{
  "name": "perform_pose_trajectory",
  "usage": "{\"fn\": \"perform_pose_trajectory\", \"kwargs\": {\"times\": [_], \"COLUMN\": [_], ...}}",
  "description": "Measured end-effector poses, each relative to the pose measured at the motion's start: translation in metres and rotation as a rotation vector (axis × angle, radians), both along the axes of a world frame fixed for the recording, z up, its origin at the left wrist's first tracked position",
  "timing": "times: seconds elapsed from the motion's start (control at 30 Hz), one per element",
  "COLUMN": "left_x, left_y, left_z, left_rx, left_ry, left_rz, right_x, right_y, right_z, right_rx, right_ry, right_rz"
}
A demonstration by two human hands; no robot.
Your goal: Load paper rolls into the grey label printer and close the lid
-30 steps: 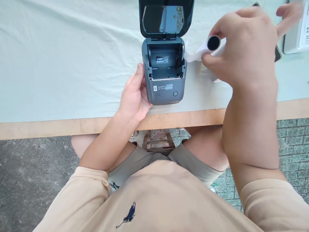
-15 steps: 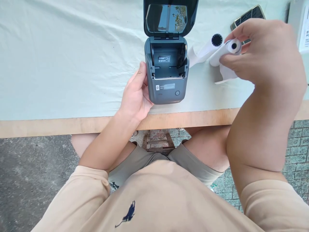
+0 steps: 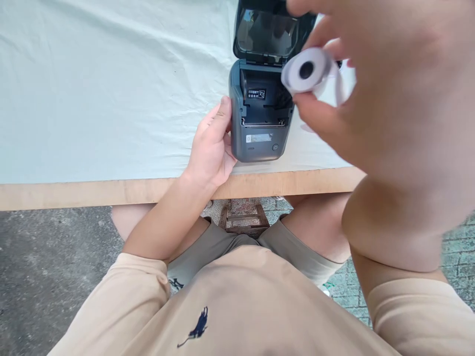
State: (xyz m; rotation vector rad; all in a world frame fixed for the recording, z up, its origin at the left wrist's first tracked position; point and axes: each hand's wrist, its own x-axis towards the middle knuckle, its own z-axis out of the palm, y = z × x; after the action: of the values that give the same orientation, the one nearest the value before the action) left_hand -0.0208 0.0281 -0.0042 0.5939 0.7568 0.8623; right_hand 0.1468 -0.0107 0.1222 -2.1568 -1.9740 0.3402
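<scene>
A dark grey label printer (image 3: 261, 141) stands near the table's front edge, its lid (image 3: 267, 32) swung up and back. Its paper bay (image 3: 260, 109) is bare inside, with a small printed label on the back wall. My left hand (image 3: 213, 143) grips the printer's left side, thumb along the edge. In my right hand (image 3: 345, 89), slightly blurred, a white paper roll (image 3: 306, 69) with a dark core hole is pinched between thumb and fingers. The roll is up above the printer's right rim, its end turned to me, with a loose tail of paper behind.
A pale cloth (image 3: 111, 99) with creases covers the table, whose wooden front edge (image 3: 92, 194) runs across in front of my lap. My right hand and arm hide most of the table's right side. Below are my legs and a wooden stool (image 3: 243, 222).
My right hand has lifted the paper roll and brought it left to the printer, turning its end toward me. The printer has shifted slightly right and tilted a little, still in my left hand.
</scene>
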Motion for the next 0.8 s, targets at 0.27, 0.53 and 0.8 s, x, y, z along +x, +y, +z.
{"fn": "perform_pose_trajectory", "kwargs": {"times": [0.27,0.53,0.8], "left_x": [0.000,0.000,-0.001], "left_y": [-0.003,-0.004,0.000], "left_z": [0.003,0.004,0.005], "left_rx": [-0.014,-0.022,-0.100], "left_ry": [0.030,0.005,-0.017], "left_rz": [-0.007,0.009,0.007], "right_x": [-0.037,-0.040,-0.030], "right_y": [0.021,0.021,0.009], "right_z": [-0.005,-0.020,-0.007], "right_rx": [-0.142,-0.147,-0.218], "right_ry": [-0.342,-0.340,-0.443], "right_rz": [-0.007,0.120,0.098]}}
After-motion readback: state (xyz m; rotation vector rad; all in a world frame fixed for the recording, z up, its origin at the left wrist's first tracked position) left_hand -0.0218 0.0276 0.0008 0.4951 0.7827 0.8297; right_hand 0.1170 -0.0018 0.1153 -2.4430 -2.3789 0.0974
